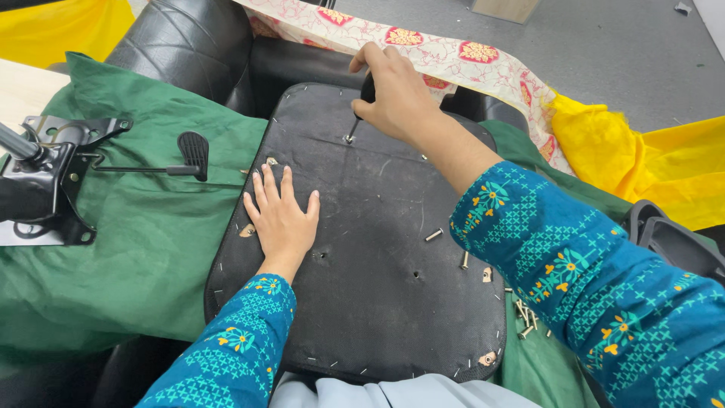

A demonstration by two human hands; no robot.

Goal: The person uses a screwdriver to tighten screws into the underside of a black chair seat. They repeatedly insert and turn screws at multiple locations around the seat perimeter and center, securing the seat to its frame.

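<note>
An upturned black chair seat lies across my lap, its stapled fabric underside facing up. My left hand rests flat and open on its left part, fingers spread. My right hand is closed around the black handle of a screwdriver, held upright with its tip on a screw near the seat's far edge. A loose bolt lies on the seat near my right sleeve, another bolt close to it.
A black metal chair mechanism with a lever lies on green cloth at left. Several bolts sit at the seat's right edge. Black armrests are at right, yellow cloth and patterned fabric beyond.
</note>
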